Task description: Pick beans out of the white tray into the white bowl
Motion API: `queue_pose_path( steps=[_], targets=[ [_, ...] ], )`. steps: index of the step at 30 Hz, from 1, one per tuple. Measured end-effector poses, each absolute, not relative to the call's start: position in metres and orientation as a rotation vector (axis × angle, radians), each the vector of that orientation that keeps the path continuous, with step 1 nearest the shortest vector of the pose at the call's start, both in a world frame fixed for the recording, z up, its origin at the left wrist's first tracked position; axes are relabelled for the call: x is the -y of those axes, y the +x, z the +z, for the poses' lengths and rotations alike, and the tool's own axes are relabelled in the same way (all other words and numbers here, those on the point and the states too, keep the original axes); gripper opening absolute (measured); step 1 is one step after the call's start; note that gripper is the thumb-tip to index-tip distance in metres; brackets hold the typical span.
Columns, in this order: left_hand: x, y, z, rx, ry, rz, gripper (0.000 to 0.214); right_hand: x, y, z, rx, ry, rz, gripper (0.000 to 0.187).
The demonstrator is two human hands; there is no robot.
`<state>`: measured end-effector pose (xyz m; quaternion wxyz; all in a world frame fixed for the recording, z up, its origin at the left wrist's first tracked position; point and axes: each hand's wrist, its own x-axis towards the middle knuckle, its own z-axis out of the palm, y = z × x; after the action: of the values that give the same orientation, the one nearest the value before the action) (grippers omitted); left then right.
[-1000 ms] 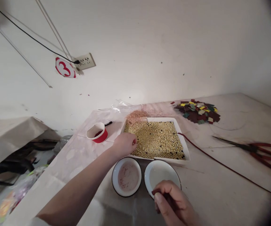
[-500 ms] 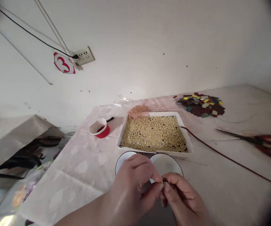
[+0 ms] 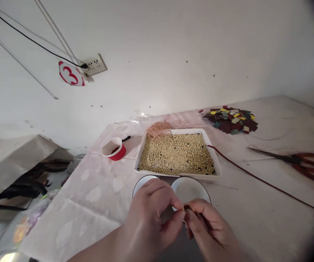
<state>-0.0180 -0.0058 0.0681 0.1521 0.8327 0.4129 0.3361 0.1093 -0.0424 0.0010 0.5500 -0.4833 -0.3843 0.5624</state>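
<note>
I see both hands pinched together: left hand [image 3: 152, 214], right hand [image 3: 207, 231], on something tiny over the right bowl [image 3: 191, 187]. That bowl looks bare; the tray [image 3: 178, 154] beyond it is full of beans, so sorting has barely begun.

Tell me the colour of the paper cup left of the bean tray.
The paper cup is red outside, white inside; the head view shows it.
</note>
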Motion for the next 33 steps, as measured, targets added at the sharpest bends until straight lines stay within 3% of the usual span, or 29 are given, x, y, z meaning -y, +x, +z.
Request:
queue_pose_path(
  steps=[15,24,33],
  targets=[
    [0.001,-0.022,0.059,-1.280,2.412,0.937,0.010,0.043,0.111,-0.007,0.891,-1.156,1.223,0.026],
    [-0.018,-0.021,0.024,-1.300,2.551,0.574,0.014,0.035,0.122,-0.027,0.626,-1.063,1.206,0.020],
    [-0.078,-0.060,0.035,-1.681,2.530,0.351,0.020,0.036,0.118,-0.025,0.549,-0.941,1.356,0.020]
  ],
)
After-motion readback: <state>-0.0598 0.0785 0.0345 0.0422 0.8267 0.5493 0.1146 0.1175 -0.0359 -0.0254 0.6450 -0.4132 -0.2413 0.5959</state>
